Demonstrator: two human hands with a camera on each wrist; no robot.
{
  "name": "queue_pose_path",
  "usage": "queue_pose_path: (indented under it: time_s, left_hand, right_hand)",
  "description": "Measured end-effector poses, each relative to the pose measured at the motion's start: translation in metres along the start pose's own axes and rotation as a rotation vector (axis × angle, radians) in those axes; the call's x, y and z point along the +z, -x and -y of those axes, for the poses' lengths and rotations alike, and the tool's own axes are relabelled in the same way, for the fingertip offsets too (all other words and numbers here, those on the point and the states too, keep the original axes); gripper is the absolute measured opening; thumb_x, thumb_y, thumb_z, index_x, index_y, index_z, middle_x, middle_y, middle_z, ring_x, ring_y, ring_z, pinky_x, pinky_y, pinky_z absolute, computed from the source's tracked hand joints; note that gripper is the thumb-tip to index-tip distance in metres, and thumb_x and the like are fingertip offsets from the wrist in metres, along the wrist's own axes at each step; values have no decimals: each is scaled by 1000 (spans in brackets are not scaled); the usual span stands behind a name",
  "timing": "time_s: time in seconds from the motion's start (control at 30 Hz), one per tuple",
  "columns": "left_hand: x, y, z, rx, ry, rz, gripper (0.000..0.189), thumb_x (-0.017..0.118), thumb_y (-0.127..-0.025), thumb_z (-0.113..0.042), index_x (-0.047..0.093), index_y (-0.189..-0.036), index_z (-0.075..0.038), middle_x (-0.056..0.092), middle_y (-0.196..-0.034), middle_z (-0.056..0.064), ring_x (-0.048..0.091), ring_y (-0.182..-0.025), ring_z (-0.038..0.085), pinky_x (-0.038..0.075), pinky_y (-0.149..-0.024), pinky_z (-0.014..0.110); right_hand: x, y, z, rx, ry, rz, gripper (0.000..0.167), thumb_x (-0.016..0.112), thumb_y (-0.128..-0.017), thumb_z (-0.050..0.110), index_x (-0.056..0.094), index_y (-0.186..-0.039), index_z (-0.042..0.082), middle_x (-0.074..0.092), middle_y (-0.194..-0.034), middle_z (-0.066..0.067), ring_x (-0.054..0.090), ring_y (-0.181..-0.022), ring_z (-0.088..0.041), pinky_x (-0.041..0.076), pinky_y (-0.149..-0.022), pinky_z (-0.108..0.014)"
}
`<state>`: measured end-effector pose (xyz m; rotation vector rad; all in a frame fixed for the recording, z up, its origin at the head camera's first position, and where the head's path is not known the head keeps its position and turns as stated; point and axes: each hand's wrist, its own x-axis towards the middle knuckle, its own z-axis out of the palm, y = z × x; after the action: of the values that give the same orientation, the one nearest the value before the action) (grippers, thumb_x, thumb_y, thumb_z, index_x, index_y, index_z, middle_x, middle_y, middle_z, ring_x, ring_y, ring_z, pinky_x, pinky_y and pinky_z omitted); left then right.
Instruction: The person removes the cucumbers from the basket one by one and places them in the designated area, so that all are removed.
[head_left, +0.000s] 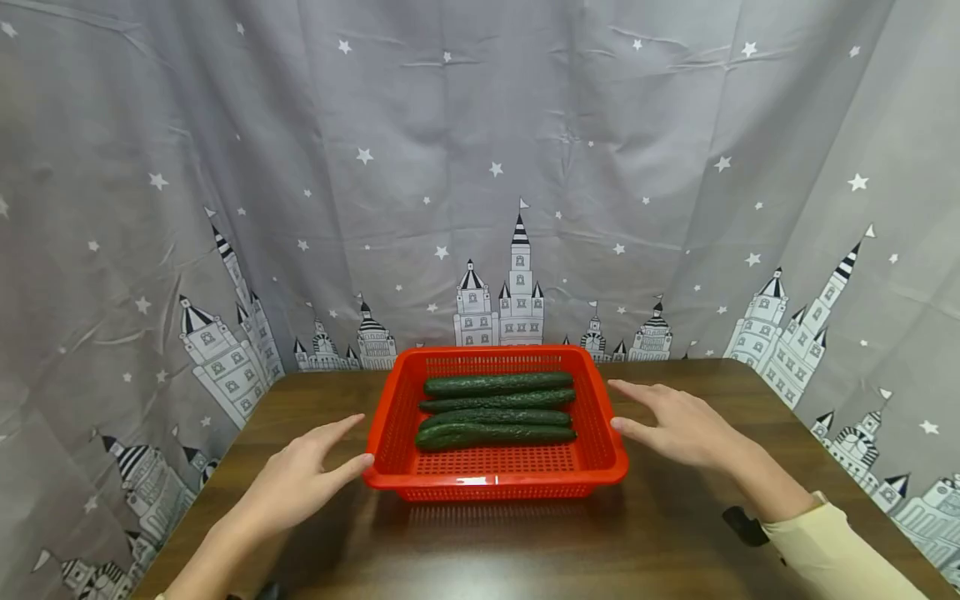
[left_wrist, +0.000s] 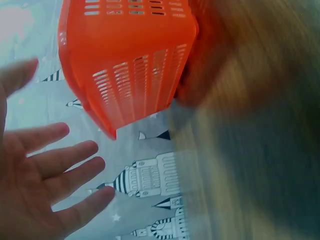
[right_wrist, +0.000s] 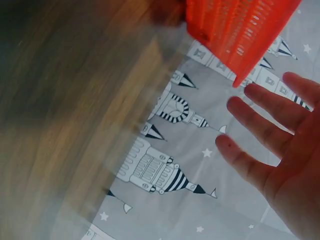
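Observation:
A red plastic basket [head_left: 495,480] with slotted walls stands on the brown table, holding several dark green cucumbers [head_left: 497,417] laid side by side. My left hand [head_left: 296,479] is at the basket's left side, fingers straight and thumb tip right by the near left corner of the rim. On the other side, my right hand [head_left: 678,421] has its fingers extended toward the right rim, palm facing the basket. Both wrist views show spread fingers with nothing in them; the left palm [left_wrist: 30,195] and right palm [right_wrist: 300,165] face the basket wall.
The wooden table [head_left: 480,550] reaches back to a grey curtain [head_left: 480,125] printed with castles and stars. A dark object [head_left: 745,527] sits at my right wrist, beside the pale yellow sleeve [head_left: 832,550].

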<state>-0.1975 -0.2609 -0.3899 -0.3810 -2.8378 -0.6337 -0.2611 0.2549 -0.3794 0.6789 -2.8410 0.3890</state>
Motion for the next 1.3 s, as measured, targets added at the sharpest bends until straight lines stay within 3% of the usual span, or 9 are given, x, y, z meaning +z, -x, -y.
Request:
queue_pose_path:
  time_s: [0.1, 0.2, 0.37, 0.57, 0.83, 1.07, 1.3]
  left_hand:
    - [5, -2, 0, 1, 87, -41, 58, 65, -95, -51, 58, -141, -16, 65, -134, 8, 62, -122, 33, 51, -95, 56]
    - [12, -4, 0, 6, 197, -51, 49, 69, -95, -40, 61, -135, -12, 69, -127, 7, 65, -114, 28, 56, -85, 40]
    - [25, -3, 1, -10, 341, -65, 40, 72, -94, -28, 63, -130, -12, 71, -115, 1, 65, -105, 22, 54, -73, 24]
    - [35, 0, 2, -36, 433, -129, 34, 69, -96, -24, 64, -129, -13, 72, -112, 2, 64, -101, 8, 55, -80, 25]
    - [45, 1, -1, -35, 662, -96, 37, 67, -97, -14, 61, -132, -5, 68, -117, 18, 66, -93, 10, 59, -72, 30]
    - [51, 3, 1, -16, 704, -117, 33, 65, -98, -11, 62, -129, -2, 67, -114, 20, 66, -92, 10, 58, -71, 28]
    - [54, 4, 0, -34, 744, -115, 34, 66, -96, -9, 61, -129, 0, 65, -111, 24, 66, -89, 11, 58, -71, 30]
  right_hand:
    - [1, -3, 1, 12, -23, -15, 64, 53, -94, 67, 55, -145, 27, 66, -134, -4, 64, -120, -29, 52, -94, -56]
    - [1, -7, 1, 1, -63, -29, 56, 60, -95, 58, 60, -140, 23, 69, -128, -2, 68, -112, -23, 54, -91, -52]
    - [0, -16, 2, -21, -170, -37, 45, 66, -96, 42, 64, -134, 17, 74, -114, 1, 70, -98, -13, 56, -86, -44]
    - [-5, -26, 3, -59, -297, -57, 38, 69, -96, 28, 67, -129, 10, 74, -109, 0, 69, -94, -10, 57, -83, -41]
    - [-9, -38, 9, -42, -449, -19, 36, 65, -99, 31, 66, -130, 13, 73, -116, -5, 70, -102, -15, 57, -88, -34]
    - [-11, -54, 14, -23, -567, 15, 33, 64, -100, 28, 66, -129, 14, 70, -124, -11, 67, -112, -21, 56, -92, -37]
    - [-13, -71, 19, 46, -764, 103, 36, 64, -100, 30, 65, -131, 13, 69, -124, -12, 68, -108, -36, 60, -86, -45]
